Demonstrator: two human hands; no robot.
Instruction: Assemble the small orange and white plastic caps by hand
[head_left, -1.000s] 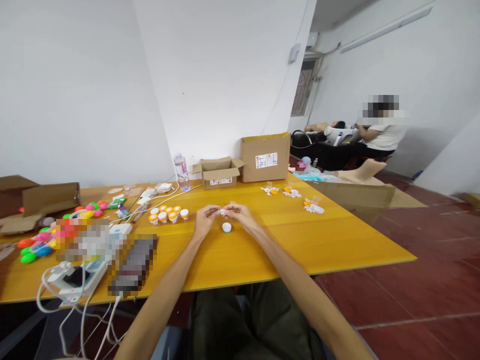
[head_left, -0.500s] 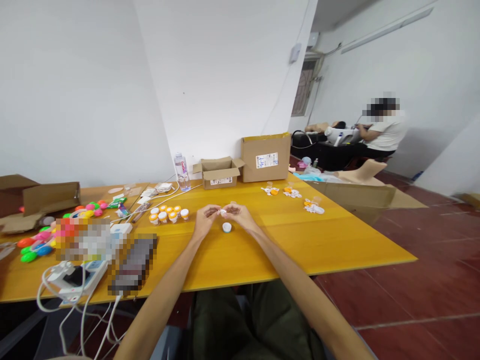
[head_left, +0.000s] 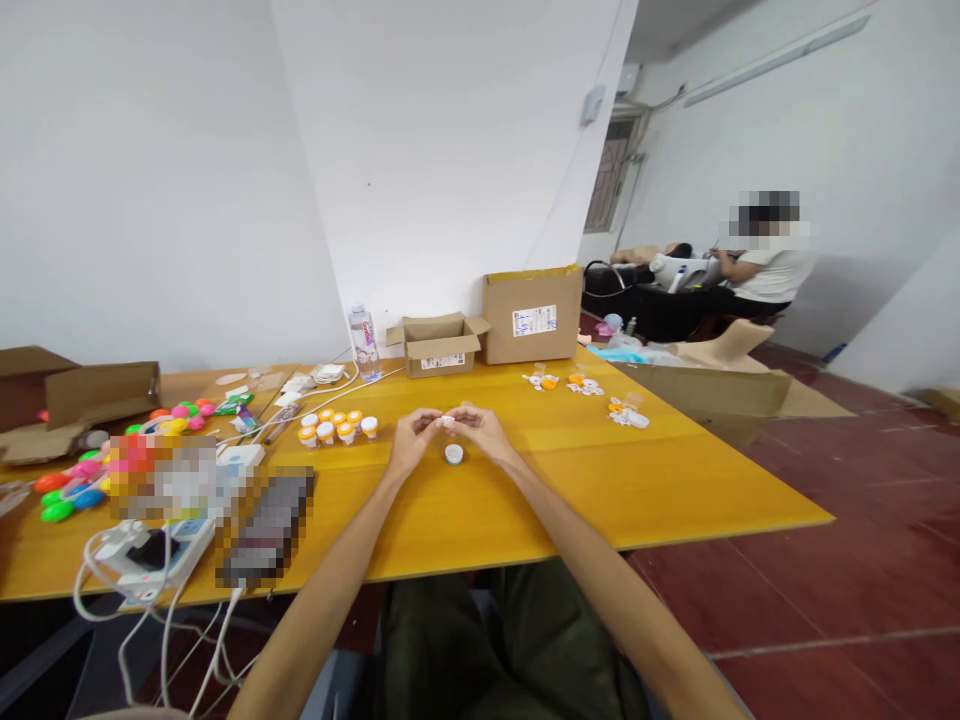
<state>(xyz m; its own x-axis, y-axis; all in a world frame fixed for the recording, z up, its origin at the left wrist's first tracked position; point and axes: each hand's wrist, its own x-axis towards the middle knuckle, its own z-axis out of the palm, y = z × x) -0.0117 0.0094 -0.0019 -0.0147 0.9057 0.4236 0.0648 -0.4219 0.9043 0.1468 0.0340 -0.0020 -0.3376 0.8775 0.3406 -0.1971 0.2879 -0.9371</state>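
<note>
My left hand (head_left: 415, 440) and my right hand (head_left: 480, 432) meet above the middle of the table, fingertips closed from both sides on a small white part (head_left: 448, 422). Its exact kind is too small to make out. Just below them on the table sits a small round white container (head_left: 454, 454), touched by neither hand. Left of my left hand stands a cluster of several small jars (head_left: 346, 432) with white and orange lids. Off to the right lie small piles of white and orange pieces (head_left: 540, 381), among them a clear cup (head_left: 636, 420).
An open cardboard box (head_left: 439, 362), a taller closed box (head_left: 531, 325) and a water bottle (head_left: 364, 345) stand along the wall. Leftward are a power strip (head_left: 187, 550) with cables, a blurred dark device (head_left: 266, 525) and colourful balls (head_left: 86, 498). A person (head_left: 769, 265) sits farther back.
The small white part has turned slightly between my fingertips. Both hands stay in nearly the same place, and the jars and piles have not moved.
</note>
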